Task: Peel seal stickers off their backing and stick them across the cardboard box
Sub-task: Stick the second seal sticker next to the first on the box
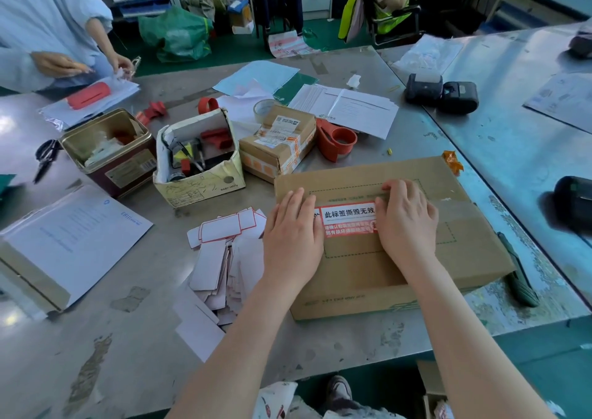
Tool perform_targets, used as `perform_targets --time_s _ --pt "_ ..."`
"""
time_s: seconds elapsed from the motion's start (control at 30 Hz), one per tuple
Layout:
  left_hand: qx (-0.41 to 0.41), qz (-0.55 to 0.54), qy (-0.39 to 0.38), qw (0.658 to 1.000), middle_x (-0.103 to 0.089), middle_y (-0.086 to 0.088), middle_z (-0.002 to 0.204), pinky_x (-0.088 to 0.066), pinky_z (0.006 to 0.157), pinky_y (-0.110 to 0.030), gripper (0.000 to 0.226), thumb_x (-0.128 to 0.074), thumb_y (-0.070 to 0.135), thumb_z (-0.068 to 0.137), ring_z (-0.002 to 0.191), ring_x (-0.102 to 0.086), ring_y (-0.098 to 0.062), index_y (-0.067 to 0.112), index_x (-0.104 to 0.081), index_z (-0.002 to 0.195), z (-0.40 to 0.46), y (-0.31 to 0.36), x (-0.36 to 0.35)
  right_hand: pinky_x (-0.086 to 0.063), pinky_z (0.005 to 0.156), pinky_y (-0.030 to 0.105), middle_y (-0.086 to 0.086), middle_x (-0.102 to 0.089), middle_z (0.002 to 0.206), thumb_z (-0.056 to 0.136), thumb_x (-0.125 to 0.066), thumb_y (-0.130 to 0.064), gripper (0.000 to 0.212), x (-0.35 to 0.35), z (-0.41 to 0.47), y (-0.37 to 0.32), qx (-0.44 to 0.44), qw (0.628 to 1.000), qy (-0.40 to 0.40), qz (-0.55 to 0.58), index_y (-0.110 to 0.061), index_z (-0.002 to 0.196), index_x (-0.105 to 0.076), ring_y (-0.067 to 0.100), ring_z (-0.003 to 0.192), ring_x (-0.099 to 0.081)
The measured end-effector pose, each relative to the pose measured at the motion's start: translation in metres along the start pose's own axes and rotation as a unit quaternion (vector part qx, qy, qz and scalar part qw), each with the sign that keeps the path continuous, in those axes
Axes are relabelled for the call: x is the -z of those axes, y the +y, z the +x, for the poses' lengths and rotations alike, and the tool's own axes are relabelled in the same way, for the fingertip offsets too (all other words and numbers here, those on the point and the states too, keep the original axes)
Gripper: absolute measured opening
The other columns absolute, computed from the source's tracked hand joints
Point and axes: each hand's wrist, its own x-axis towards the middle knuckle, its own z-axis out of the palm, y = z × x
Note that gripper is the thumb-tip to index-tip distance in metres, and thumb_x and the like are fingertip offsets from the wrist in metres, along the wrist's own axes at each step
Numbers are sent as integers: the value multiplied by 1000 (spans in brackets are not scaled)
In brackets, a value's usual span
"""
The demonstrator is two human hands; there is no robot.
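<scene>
1. Sticker (348,220), red and white, lies across the taped seam on top of the cardboard box (384,277), which sits on the table (128,338).
2. Step in hand looks like pressing it down; next probably calls for peeling another from the backing pile (221,258).
3. Left hand (293,242) and right hand (407,223) lie flat, fingers (296,200) straight and close together, covering the sticker's ends.

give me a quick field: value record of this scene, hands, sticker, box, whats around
left hand: left hand flat on the sticker's left end
right hand: right hand flat on its right end
sticker: red and white seal sticker lying across the box top
box: flat cardboard box on the metal table
left of box: pile of peeled backing papers
behind box: small taped parcel, red tape dispenser
</scene>
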Motion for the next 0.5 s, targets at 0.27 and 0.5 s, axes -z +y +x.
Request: perform_targets --time_s 0.27,0.5 --pt "-4 5 -19 1000 -27 -1 154 -6 114 -29 52 -31 42 96 144 -16 -16 17 -37 141 0 -2 0 -18 109 37 0 -40 140 93 -43 -43 43 5 -4 8 83 993 -71 -44 -17 128 -44 17 131 -35" --pt "-19 8 -47 999 -17 1 157 -3 115 -30 56 -24 46 94 145 -8 -14 22 -30 144 -3 -6 4 -13 112 37 -1 -41 142 96 -41 -26 31 10 -7 10 102 991 -84 -15 -20 126 -46 15 131 -36"
